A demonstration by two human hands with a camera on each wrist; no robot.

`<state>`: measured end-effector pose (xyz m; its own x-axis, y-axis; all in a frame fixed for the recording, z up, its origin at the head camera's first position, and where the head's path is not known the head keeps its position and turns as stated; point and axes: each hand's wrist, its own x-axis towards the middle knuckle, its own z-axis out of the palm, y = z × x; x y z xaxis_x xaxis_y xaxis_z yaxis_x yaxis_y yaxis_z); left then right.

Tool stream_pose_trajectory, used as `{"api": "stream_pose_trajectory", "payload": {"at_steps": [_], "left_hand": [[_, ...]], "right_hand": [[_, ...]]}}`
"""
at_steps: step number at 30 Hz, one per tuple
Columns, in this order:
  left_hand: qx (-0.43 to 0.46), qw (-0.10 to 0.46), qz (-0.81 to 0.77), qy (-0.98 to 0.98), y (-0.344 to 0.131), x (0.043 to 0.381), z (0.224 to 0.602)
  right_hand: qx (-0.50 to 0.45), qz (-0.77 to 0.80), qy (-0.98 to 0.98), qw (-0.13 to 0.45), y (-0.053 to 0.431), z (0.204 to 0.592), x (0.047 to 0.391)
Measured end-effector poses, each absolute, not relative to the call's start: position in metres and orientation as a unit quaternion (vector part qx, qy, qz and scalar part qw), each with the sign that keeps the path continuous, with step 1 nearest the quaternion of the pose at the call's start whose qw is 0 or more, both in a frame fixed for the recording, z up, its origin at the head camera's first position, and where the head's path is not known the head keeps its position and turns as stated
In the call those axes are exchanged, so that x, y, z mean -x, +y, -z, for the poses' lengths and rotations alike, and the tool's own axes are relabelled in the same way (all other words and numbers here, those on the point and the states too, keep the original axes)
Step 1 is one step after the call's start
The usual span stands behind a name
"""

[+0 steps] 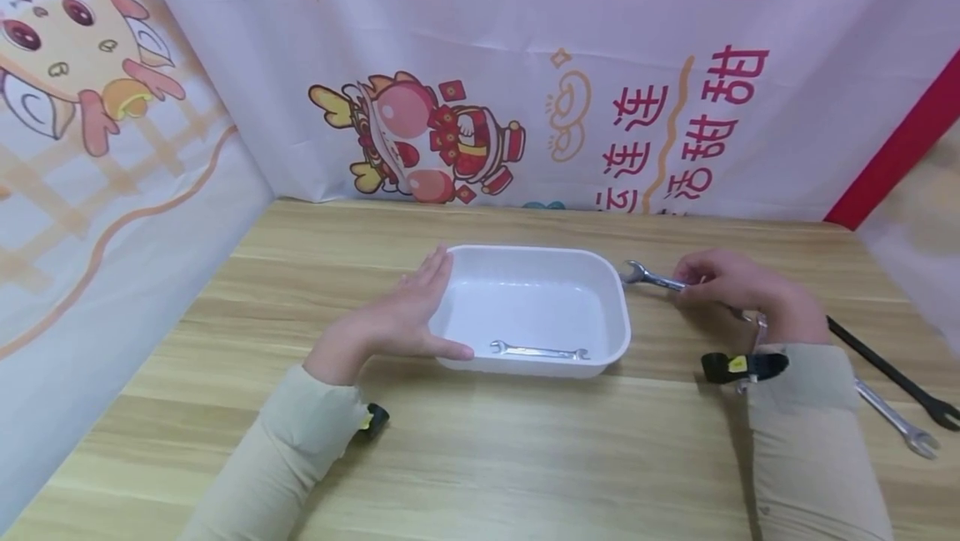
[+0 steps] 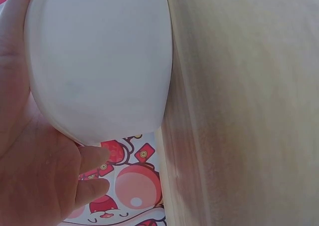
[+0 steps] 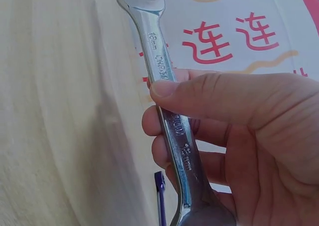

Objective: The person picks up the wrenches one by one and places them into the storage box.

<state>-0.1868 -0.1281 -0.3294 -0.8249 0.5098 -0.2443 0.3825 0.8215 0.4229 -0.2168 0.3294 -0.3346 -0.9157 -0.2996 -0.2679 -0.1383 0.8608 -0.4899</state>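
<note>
A white rectangular tray (image 1: 517, 308) sits near the middle of the wooden table. Inside it, along the near wall, lies a small silver double open-end wrench (image 1: 540, 351). My left hand (image 1: 405, 316) rests against the tray's left end, fingers straight along the rim and thumb across the near corner. To the right of the tray, my right hand (image 1: 723, 278) pinches a larger silver open-end wrench (image 3: 174, 121) between thumb and fingers. Its open jaw points at the tray's right rim, and size markings show along the shaft.
Right of my right forearm lie a black wrench (image 1: 888, 370) and another silver wrench (image 1: 896, 418). A thin piece with a dark tip (image 3: 159, 183) shows below the held wrench in the right wrist view. A printed cloth (image 1: 465, 16) hangs behind the table.
</note>
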Motion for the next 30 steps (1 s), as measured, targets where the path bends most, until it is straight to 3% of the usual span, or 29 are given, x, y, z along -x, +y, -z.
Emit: {"api": "stream_pose_trajectory", "payload": {"at_steps": [15, 30], "left_hand": [[-0.236, 0.173, -0.184, 0.938, -0.129, 0.186, 0.329], [-0.233, 0.177, -0.184, 0.938, -0.128, 0.187, 0.329]], "right_hand": [[0.150, 0.222, 0.955, 0.125, 0.336, 0.325, 0.212], [0.119, 0.246, 0.953, 0.129, 0.336, 0.318, 0.208]]}}
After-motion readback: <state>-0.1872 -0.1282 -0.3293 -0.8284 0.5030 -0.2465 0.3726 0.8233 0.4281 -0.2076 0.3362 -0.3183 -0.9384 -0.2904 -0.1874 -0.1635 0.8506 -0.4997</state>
